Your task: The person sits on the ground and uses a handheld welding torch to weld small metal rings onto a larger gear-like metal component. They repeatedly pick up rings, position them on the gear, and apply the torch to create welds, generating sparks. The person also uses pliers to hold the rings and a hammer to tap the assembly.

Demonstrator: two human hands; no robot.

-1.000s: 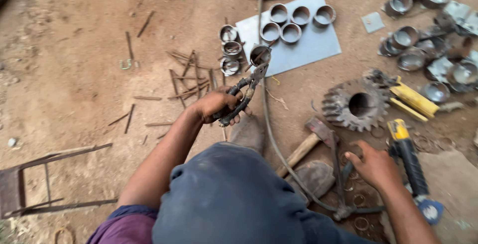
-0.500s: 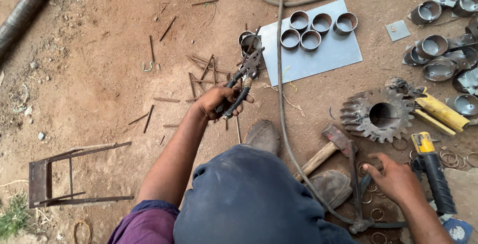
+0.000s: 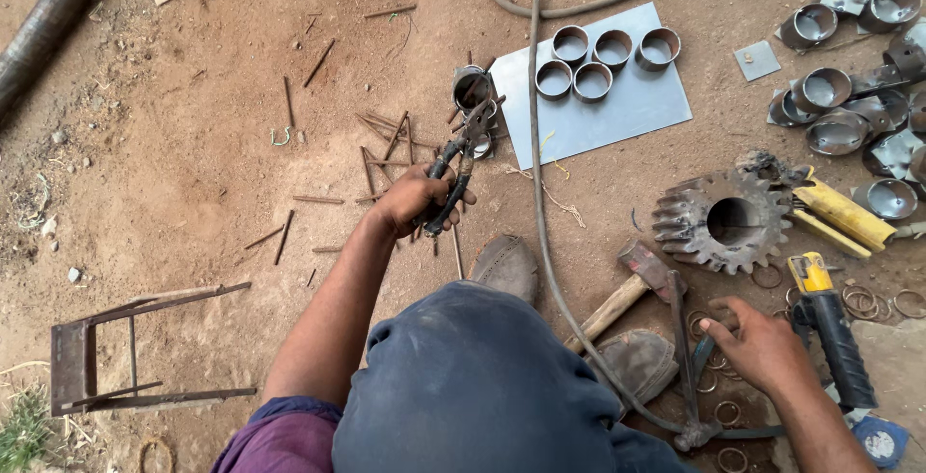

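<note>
My left hand (image 3: 415, 201) is shut on dark pliers (image 3: 451, 172). Their jaws pinch a short metal ring (image 3: 473, 90) just left of a grey metal sheet (image 3: 627, 111); whether the ring is lifted off the ground I cannot tell. Several more rings (image 3: 598, 54) stand on the sheet. My right hand (image 3: 762, 343) rests low on the ground, fingers curled on a long dark metal tool (image 3: 681, 338) among small wire rings (image 3: 719, 410). A blue-capped head hides the middle foreground.
Nearby lie a wooden-handled hammer (image 3: 627, 290), a rusty gear (image 3: 723, 220), a yellow-black power tool (image 3: 830, 328), a hose (image 3: 540, 193), scattered rusty rods (image 3: 386, 145) and metal cups (image 3: 830, 111). A metal frame (image 3: 125, 348) lies left, a pipe (image 3: 48, 20) top left. Two shoes (image 3: 506, 266) are in front.
The view has slid over the ground. My left hand keeps the pliers clamped at the ring beside the sheet. My right hand has closed onto the long metal tool.
</note>
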